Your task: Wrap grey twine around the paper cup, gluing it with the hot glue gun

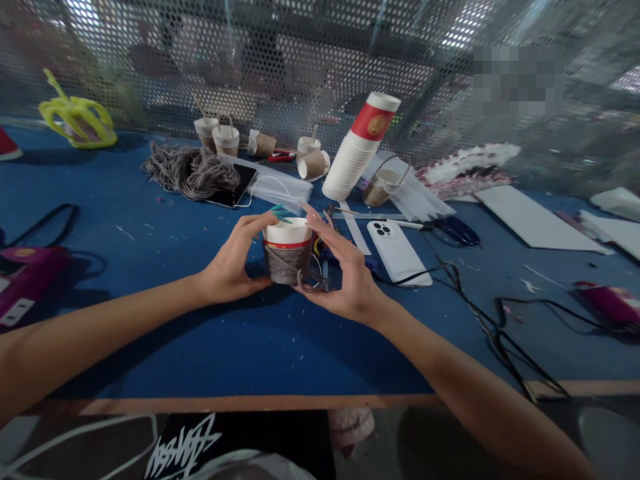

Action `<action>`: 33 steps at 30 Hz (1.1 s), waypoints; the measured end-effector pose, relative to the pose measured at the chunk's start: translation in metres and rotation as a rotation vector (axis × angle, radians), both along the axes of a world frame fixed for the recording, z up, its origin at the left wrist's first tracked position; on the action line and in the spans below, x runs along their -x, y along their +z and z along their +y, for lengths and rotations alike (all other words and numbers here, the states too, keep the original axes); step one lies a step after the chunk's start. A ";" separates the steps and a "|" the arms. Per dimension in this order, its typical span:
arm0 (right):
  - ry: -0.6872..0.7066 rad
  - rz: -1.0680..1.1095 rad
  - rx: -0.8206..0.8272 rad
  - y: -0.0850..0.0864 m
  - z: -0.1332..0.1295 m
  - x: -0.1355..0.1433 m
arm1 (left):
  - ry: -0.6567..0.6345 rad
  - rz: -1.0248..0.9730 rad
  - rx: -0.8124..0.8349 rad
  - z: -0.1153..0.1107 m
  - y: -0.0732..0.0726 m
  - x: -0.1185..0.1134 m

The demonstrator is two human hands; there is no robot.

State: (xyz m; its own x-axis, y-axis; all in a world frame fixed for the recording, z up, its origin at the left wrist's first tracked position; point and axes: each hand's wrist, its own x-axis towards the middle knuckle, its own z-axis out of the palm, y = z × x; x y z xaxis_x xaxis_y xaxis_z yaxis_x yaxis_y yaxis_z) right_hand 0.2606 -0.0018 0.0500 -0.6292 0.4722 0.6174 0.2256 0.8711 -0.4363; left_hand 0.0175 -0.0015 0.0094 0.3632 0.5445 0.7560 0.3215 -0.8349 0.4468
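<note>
A paper cup (287, 257) stands upright between my hands near the middle of the blue table. Grey cord is wound round its lower part, and its white rim and a red band show above. My left hand (235, 257) holds the cup's left side, fingertips at the rim and thumb by the base. On the other side my right hand (345, 267) grips it the same way, with a loose loop of grey cord (311, 281) beside its thumb.
Behind lie a grey cord bundle (193, 170), a dark tablet (235, 187) and a leaning cup stack (357, 147). A white phone (399, 252) and black cables (465, 297) are on the right. A purple glue gun (33, 277) lies left; a mesh screen (300, 67) stands behind.
</note>
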 end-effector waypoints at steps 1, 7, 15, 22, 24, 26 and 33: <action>0.001 -0.052 0.029 0.005 0.005 -0.006 | 0.016 -0.024 0.005 0.001 -0.001 0.000; -0.336 -0.369 0.385 0.037 0.042 -0.059 | 0.028 -0.239 0.014 0.011 -0.010 0.000; -0.505 -0.570 0.252 0.019 0.039 -0.058 | 0.003 -0.265 -0.065 0.012 -0.003 -0.004; -0.626 -0.660 0.325 0.027 0.036 -0.042 | 0.032 -0.319 -0.109 0.007 0.001 -0.004; -0.618 -0.572 0.365 0.033 0.037 -0.046 | 0.045 -0.290 -0.072 0.004 0.001 -0.003; -0.597 -0.400 0.457 0.041 0.036 -0.051 | 0.046 -0.269 -0.064 0.003 -0.001 -0.001; -0.337 0.224 0.711 0.064 0.012 -0.050 | 0.092 -0.168 -0.051 0.005 -0.007 0.004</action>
State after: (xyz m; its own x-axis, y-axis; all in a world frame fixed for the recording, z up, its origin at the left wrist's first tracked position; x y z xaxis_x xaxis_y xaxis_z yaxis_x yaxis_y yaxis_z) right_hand 0.3109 0.0107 0.1142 -0.2810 0.9401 0.1930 0.2675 0.2699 -0.9250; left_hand 0.0130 0.0040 0.0029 0.1796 0.5294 0.8292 0.3220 -0.8281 0.4589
